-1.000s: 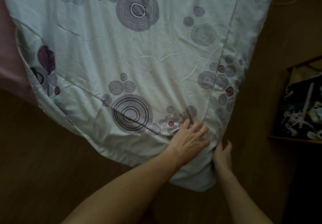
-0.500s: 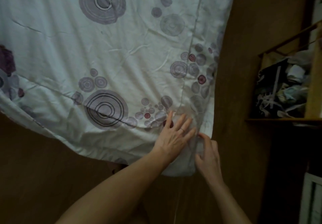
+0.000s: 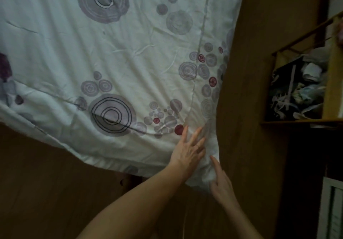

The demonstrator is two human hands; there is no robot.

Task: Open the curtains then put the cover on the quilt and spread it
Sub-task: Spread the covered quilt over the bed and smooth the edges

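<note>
The quilt in its white cover (image 3: pixel 115 49), printed with grey, purple and red circles, lies spread flat over the bed and fills the upper left of the head view. Its near right corner hangs over the edge. My left hand (image 3: pixel 189 150) lies flat on that corner with straight, spread fingers. My right hand (image 3: pixel 220 182) touches the corner's hanging edge from the right, index finger stretched up along the fabric, the other fingers loosely bent.
Brown wooden floor (image 3: pixel 246 90) runs along the right of the bed and below it. A wooden shelf (image 3: pixel 300 120) at the right holds a dark bag and crumpled items. A white framed panel (image 3: pixel 332 211) stands at the lower right.
The view has shifted, so the quilt sits further left. My left hand slid slightly along the corner and stays flat. My right hand moved up from beneath the corner onto its hanging edge.
</note>
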